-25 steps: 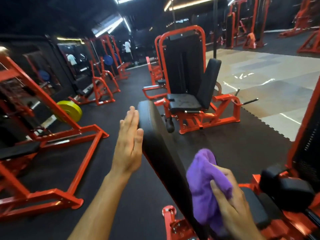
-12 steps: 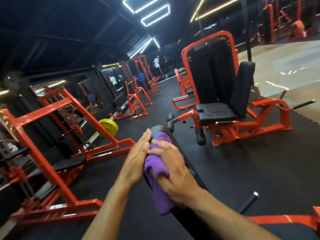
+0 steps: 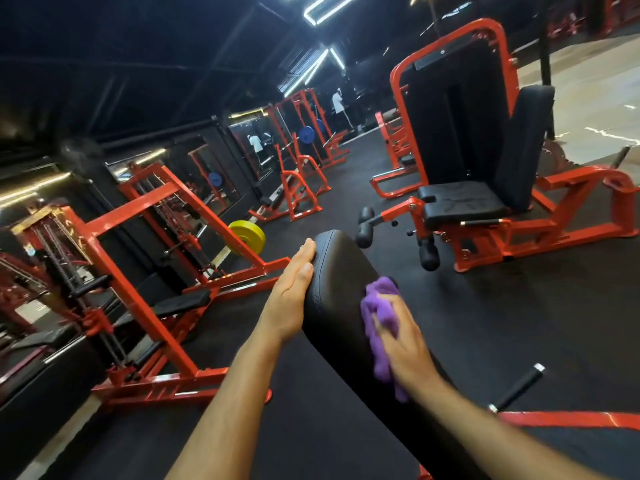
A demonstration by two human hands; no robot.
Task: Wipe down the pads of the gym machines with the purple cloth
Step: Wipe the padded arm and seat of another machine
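A long black back pad (image 3: 334,289) runs from the lower middle up to a rounded top end at centre frame. My left hand (image 3: 292,296) lies flat with straight fingers against the pad's left edge near the top. My right hand (image 3: 403,344) presses the bunched purple cloth (image 3: 379,317) onto the pad's face, a little below the top; the hand is blurred with motion and its fingers curl over the cloth. The pad's lower part is hidden behind my right forearm.
A red-framed seated machine with black seat and back pads (image 3: 464,199) stands ahead on the right. Red racks (image 3: 149,237) with a yellow weight plate (image 3: 247,235) line the left. A black handle bar (image 3: 517,388) juts out at lower right. People stand far back.
My right hand slid the purple cloth from the pad's top end down its face. The left hand stayed flat against the pad's left edge. The view tilted and shifted.
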